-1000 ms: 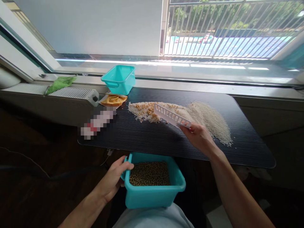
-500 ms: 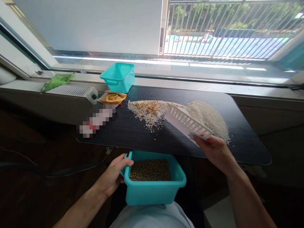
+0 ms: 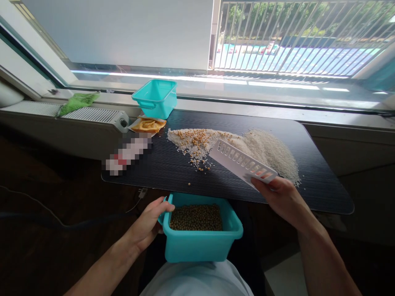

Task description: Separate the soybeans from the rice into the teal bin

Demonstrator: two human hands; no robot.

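Note:
My left hand [image 3: 153,220] is closed on the left rim and handle of a turquoise plastic bin [image 3: 200,246], held at my lap just below the table edge. Inside it lies a layer of small round brownish-green peas [image 3: 196,218]. In my right hand [image 3: 282,195] is a white slotted plate [image 3: 237,162], tilted over the table, its far end beside the grains. White rice [image 3: 268,150] forms a heap behind and to the right of the plate. Yellow peas [image 3: 197,137] lie mixed on the rice at the left, several scattered towards the near edge.
The dark table [image 3: 160,164] stands under the window. A second turquoise bin [image 3: 156,98] is at its back left, beside a yellow-orange packet [image 3: 148,124] and a blurred-out item [image 3: 128,154]. A green cloth [image 3: 78,102] lies on the radiator [image 3: 95,116]. A cable plug [image 3: 142,193] hangs below the table.
The slotted plate has shifted slightly left. A few yellow peas have rolled nearer the table's front edge. My left hand keeps its hold on the bin.

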